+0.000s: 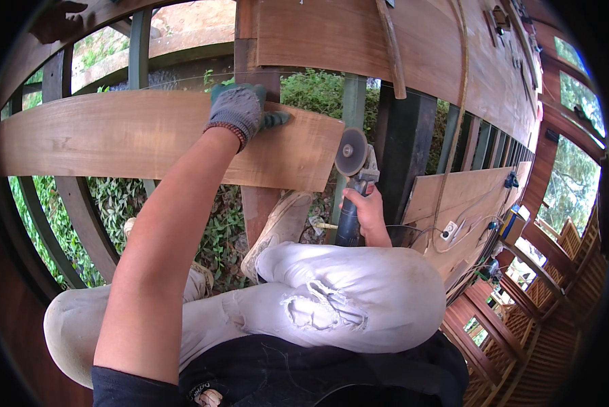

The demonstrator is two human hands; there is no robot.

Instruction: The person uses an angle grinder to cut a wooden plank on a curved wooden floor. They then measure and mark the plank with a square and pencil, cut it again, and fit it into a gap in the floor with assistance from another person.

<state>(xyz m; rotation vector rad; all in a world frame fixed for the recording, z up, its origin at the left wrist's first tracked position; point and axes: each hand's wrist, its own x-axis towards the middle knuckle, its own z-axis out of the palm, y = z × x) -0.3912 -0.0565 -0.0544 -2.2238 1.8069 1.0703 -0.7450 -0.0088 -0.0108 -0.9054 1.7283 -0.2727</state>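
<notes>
Gloved left hand pressed on a wooden plank near its right end, finger closure unclear, angle grinder gripped by bare right hand, disc just beside that end, plank laid across beams.

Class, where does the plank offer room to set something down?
The long light-brown wooden plank is bare left of the grey-green gloved left hand; its right end is crowded between that hand and the round grey grinding disc.
</notes>
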